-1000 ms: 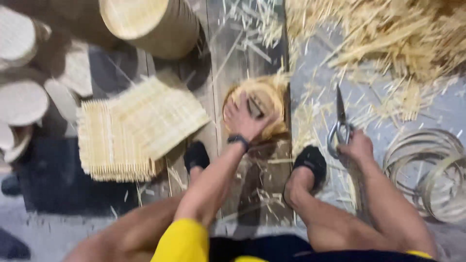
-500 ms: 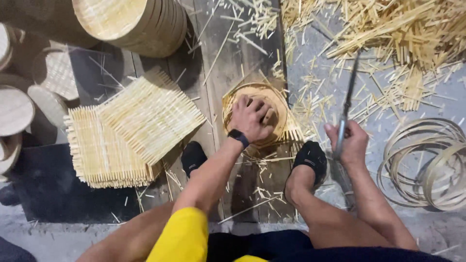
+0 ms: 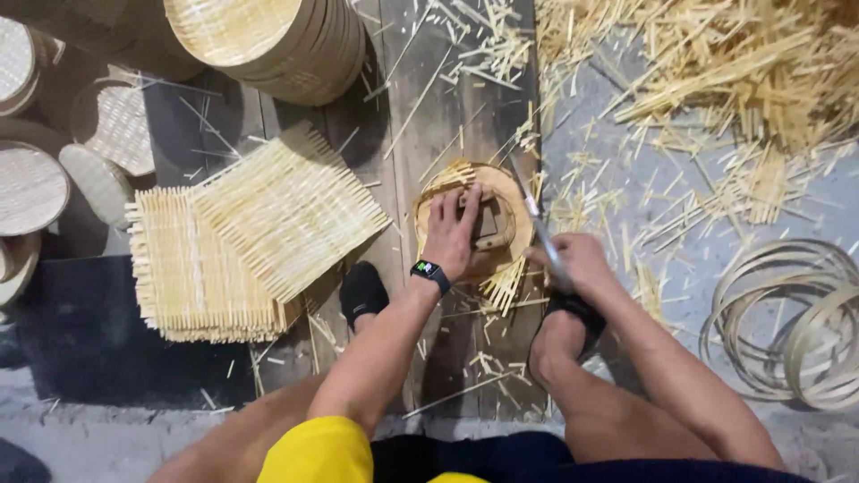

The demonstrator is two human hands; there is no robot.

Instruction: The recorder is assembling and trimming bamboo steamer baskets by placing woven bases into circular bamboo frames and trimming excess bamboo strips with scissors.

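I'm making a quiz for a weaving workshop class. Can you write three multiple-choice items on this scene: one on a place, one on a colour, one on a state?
1. Where do the square woven mats lie?
A. Beside the left hand
B. Under the right foot
C. On the coiled strips

2. What colour is the wrist band?
A. White
B. Black
C. Red

3. How is the left hand placed?
A. Lifted in the air
B. Closed on scissors
C. Pressed flat on the round woven piece

Answers: 1 A, they sit on the boards beside that hand. 2 B, it shows dark. 3 C, fingers spread on it.
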